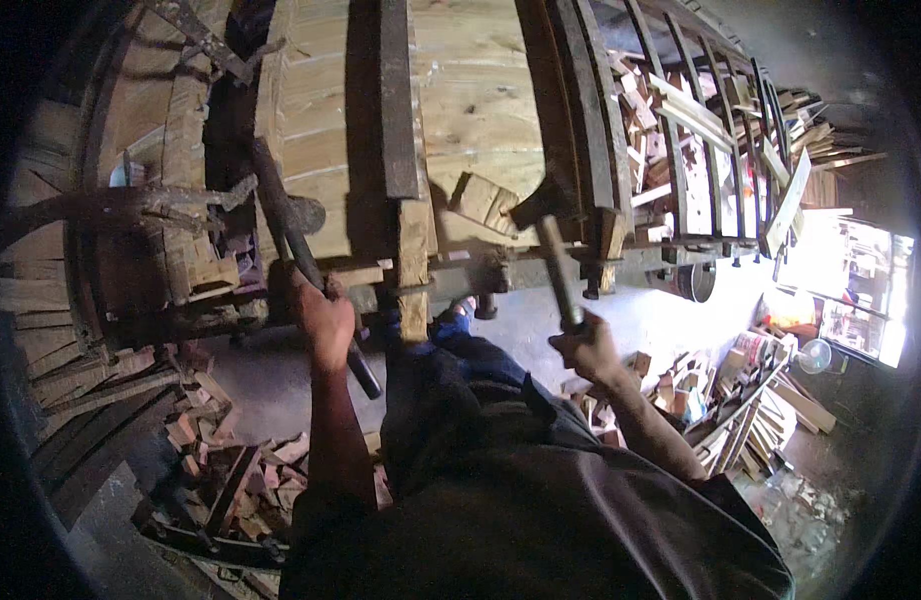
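In my right hand [588, 347] is a hammer [559, 268], its fingers wrapped round the lower handle. The dark hammer head is raised at the right edge of a pale plank panel [471, 110], beside a small wood block [484, 203]. My left hand [324, 318] is closed round a long dark rod [286, 215], which slants from the panel's left side down past my wrist. A round dark knob [307, 214] shows next to the rod; whether they are joined I cannot tell. Dark bars [399, 110] run across the panel, one ending in a pale wood piece [414, 270] close to my body.
A dark metal rail [521, 270] with bolts runs along the frame's near side. A branched metal arm [111, 205] reaches in from the left. Offcuts [271, 480] are heaped at lower left, more scraps [771, 400] at right near a fan [814, 355] and a bright opening.
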